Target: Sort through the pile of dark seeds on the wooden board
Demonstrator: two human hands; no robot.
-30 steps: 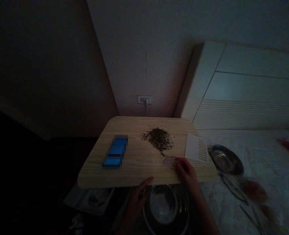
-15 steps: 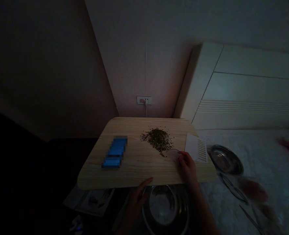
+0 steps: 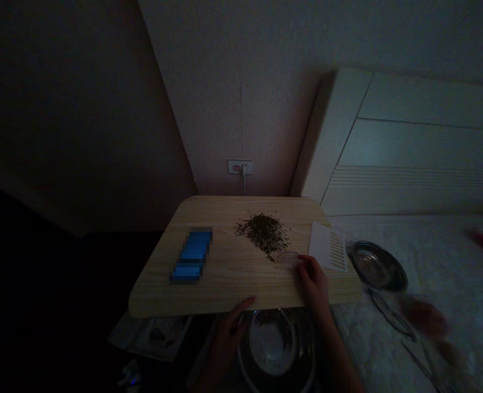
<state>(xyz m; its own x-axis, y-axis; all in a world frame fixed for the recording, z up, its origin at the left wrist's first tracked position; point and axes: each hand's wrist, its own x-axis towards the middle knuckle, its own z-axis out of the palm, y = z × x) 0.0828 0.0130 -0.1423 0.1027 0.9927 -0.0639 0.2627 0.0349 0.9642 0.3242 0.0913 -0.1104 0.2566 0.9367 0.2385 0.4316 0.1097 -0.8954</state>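
Observation:
On the light wooden tabletop (image 3: 233, 286) lies a loose heap of small dark green-brown grains (image 3: 264, 229), possibly beans. My right hand (image 3: 314, 274) is closed in a pinch on a thin, see-through oval piece with fine lines across it (image 3: 287, 257). That piece is low over the tabletop at the near right edge of the heap; its exact kind is unclear. At the front edge, my left hand (image 3: 231, 327) has its thumb stretched onto the top, fingers apart and partly hidden in shadow. Just right of it, below the edge, are nested steel bowls (image 3: 273, 349).
A blurred-out blue rectangle (image 3: 192, 255) lies on the left of the tabletop. At the right is a white slotted sheet (image 3: 327, 246). Another steel bowl (image 3: 378, 266) and dark scissor-like tools (image 3: 391, 315) rest on the bed (image 3: 449, 262). A wall socket (image 3: 240, 167) holds a plug.
The oval piece in my right hand has shifted slightly, and its lines show more clearly. My left hand and the heap look the same.

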